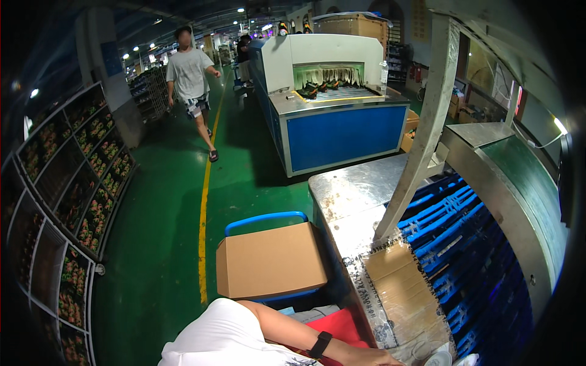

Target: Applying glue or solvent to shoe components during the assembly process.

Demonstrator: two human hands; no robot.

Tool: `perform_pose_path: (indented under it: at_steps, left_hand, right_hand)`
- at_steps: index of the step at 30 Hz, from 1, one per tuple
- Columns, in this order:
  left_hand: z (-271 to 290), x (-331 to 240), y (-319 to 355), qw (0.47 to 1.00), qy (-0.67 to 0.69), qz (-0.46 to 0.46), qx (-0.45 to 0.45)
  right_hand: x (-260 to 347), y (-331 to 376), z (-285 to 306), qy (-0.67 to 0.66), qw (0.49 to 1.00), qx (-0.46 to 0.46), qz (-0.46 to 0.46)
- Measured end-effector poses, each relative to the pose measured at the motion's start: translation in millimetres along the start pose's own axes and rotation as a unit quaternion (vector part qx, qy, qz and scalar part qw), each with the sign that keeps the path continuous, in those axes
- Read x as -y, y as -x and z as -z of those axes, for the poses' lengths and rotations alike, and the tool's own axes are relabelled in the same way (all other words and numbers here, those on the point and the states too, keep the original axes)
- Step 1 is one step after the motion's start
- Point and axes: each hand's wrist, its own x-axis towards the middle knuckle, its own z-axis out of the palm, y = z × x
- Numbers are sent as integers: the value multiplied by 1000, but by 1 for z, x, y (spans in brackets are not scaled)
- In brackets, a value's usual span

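My left arm in a white sleeve crosses the lower edge, a black band [320, 344] on its wrist. My left hand [369, 356] is near the worktable's edge, beside a cardboard sheet [406, 293] taped on the metal top. The lower edge cuts off its fingers, so I cannot tell whether it holds anything. A round pale thing [439, 358], perhaps a cup or a roll, lies right of it. Something red [339, 326] is below the forearm. My right hand is not in view.
An open cardboard box [274, 259] stands on a blue-handled cart [267, 216]. A slatted blue conveyor [467, 256] runs at right behind a metal post [430, 122]. Ahead is a blue and white tunnel machine [345, 137]. Shoe racks [79, 177] line the left; a person [190, 73] walks in the aisle.
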Motion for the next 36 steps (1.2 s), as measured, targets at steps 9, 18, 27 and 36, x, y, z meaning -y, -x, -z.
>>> perform_pose_path:
  at_steps: [9, 18, 27, 36]
  left_hand:
    - [4, -5, 2, 998, 22, 52, 21]
    - [-2, 2, -1, 999, 28, 36, 21]
    - [-1, -6, -2, 998, 49, 44, 21]
    - [3, -11, 0, 997, 49, 60, 31]
  right_hand:
    - [1, -3, -2, -4, 1000, -7, 9]
    - [1, 2, -4, 17, 1000, -18, -6]
    - [0, 2, -3, 4, 1000, -17, -7]
    - [-6, 12, -9, -16, 999, 21, -38]
